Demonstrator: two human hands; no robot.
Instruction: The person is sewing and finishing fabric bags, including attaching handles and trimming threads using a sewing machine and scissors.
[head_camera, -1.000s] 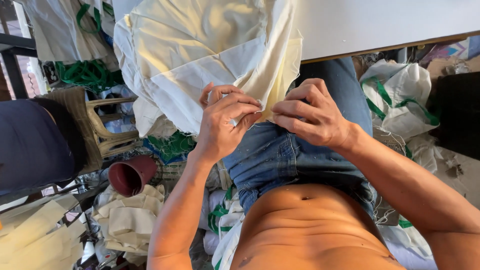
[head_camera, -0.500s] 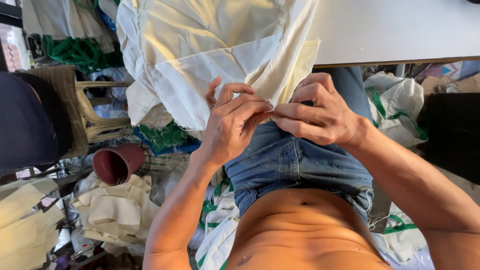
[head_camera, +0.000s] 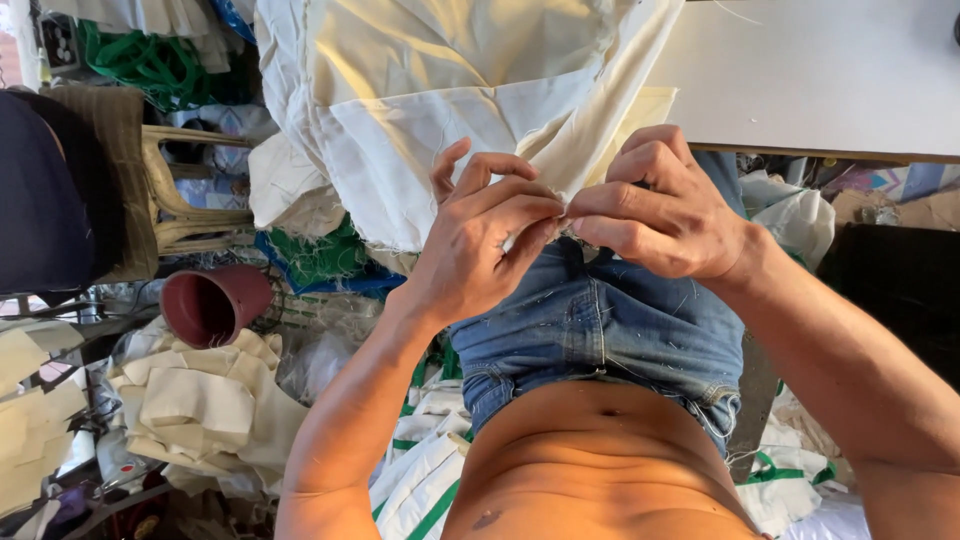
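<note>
1. Both hands met at the lower edge of the cream cloth (head_camera: 440, 120), which hung from the white table (head_camera: 820, 70) at 1 o'clock.
2. The left hand (head_camera: 480, 240) pinched that edge with curled fingers; the right hand (head_camera: 665, 205) pinched it too, fingertips touching the left's.
3. The step looked like picking at a hem or thread; any further pull would call for a fine, steady grip.
4. A maroon pot (head_camera: 210, 305) lay at 9 o'clock, folded cream pieces (head_camera: 200, 410) at 8, green fabric (head_camera: 150, 60) at 11.
5. Nothing blocked the hands.
</note>
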